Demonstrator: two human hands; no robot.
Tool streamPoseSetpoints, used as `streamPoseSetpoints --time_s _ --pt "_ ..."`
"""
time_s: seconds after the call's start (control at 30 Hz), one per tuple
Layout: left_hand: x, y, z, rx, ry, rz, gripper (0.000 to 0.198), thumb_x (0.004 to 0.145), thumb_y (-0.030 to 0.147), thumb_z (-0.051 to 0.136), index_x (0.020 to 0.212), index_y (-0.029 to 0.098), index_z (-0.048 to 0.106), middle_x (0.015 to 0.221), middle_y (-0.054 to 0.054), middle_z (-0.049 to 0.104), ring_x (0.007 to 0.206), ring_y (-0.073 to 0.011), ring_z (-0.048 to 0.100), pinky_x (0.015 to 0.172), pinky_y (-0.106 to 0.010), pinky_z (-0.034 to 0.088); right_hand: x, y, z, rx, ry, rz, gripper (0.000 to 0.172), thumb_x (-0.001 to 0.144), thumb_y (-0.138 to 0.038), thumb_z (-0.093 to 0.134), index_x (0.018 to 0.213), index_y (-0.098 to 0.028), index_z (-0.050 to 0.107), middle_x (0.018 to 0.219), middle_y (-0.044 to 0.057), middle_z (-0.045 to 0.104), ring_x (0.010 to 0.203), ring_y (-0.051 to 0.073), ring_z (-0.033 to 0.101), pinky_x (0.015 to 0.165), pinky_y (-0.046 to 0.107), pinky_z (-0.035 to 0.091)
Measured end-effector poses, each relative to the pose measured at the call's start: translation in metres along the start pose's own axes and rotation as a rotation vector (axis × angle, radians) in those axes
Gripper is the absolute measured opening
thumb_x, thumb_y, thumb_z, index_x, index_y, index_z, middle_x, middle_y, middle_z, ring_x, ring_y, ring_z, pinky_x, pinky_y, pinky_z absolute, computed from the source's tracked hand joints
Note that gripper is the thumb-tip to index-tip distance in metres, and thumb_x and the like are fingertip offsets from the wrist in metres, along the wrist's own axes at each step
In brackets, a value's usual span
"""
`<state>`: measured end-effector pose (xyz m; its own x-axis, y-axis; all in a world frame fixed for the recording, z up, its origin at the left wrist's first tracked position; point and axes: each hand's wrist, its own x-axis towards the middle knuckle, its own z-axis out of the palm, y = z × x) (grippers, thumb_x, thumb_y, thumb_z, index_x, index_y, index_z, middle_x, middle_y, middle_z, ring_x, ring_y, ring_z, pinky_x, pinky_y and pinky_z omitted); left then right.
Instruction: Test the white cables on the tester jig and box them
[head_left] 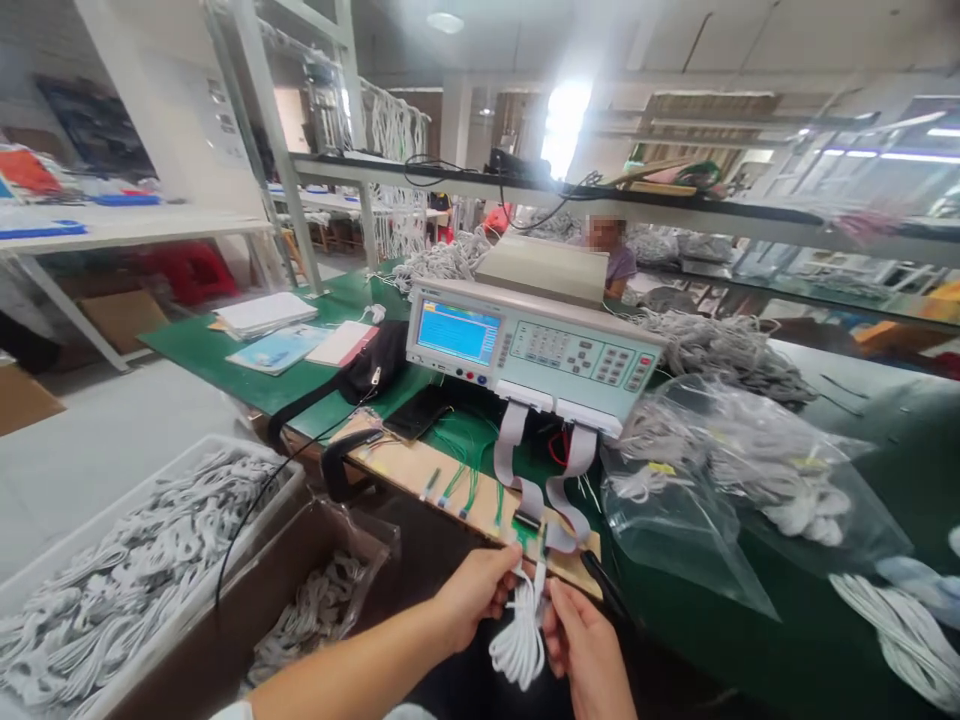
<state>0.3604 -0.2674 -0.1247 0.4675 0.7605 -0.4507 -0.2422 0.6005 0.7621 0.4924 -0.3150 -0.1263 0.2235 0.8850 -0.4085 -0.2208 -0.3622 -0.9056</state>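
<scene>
Right hand (589, 640): we have it closed, thumb and fingers gripping the bundle's right side near its top.
Left hand (480, 590): we pinch the bundle's upper left side, fingertips just beside the small green board (527, 535).
White cable bundle (517, 650): we see its loops hang between our hands, off the near edge of the wooden strip (469, 490), toward that strip's right end.
Ribbon cables (511, 425): we trace them from the tester (525, 335), mid-desk, down to the strip.
Desk (184, 335): we note clear bags (727, 570) of cable toward its right edge.
Contact: we cannot tell whether the cable ends are fully seated.
Handling: we judge it best to grip close behind each end, keep it square to its connector, press straight without rocking, let the loops hang slack, and avoid dragging the ribbon cables.
</scene>
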Motion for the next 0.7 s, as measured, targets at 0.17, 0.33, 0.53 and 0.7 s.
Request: streamPoseSetpoints --time_s 0.17,0.33,0.53,0.7 --pt "0.004 0.001 -0.001 0.059 -0.013 0.033 0.046 0.064 0.055 0.05 0.075 0.012 0.063 0.051 0.006 0.033 0.041 -0.0034 0.025 0.04 -0.019 0.012 0.012 0.004 0.007 -0.165 0.046 0.019 0.053 0.055 -0.059 0.057 0.084 -0.015 0.059 0.036 -0.009 0.036 0.026 0.005 0.03 0.025 0.016 0.021" --pt "0.003 0.001 0.0 0.047 0.02 0.036 0.043 0.063 0.052 0.053 0.075 0.011 0.063 0.052 0.005 0.036 0.042 -0.0038 0.027 0.041 -0.019 0.015 0.011 0.004 0.013 -0.219 0.087 -0.131 0.046 0.057 -0.056 0.058 0.077 -0.014 0.061 0.037 -0.009 0.031 0.033 0.007 0.029 0.031 0.019 0.022" --pt "-0.009 -0.01 0.008 -0.129 0.094 0.077 0.038 0.06 0.047 0.058 0.068 0.01 0.061 0.055 0.001 0.047 0.049 -0.0069 0.041 0.048 -0.019 0.029 -0.004 0.01 0.017 -0.24 0.081 -0.232 0.037 0.064 -0.052 0.054 0.056 -0.016 0.049 0.04 -0.008 0.031 0.036 0.006 0.029 0.034 0.019 0.024" --pt "-0.024 -0.035 0.005 -0.205 -0.062 -0.191 0.051 0.066 0.057 0.044 0.101 0.02 0.051 0.05 0.003 0.048 0.04 -0.0109 0.043 0.044 -0.024 0.035 -0.028 0.027 0.035 -0.392 -0.072 -0.108 0.033 0.069 -0.049 0.049 0.064 -0.017 0.05 0.04 -0.007 0.042 0.032 0.007 0.038 0.029 0.017 0.024"
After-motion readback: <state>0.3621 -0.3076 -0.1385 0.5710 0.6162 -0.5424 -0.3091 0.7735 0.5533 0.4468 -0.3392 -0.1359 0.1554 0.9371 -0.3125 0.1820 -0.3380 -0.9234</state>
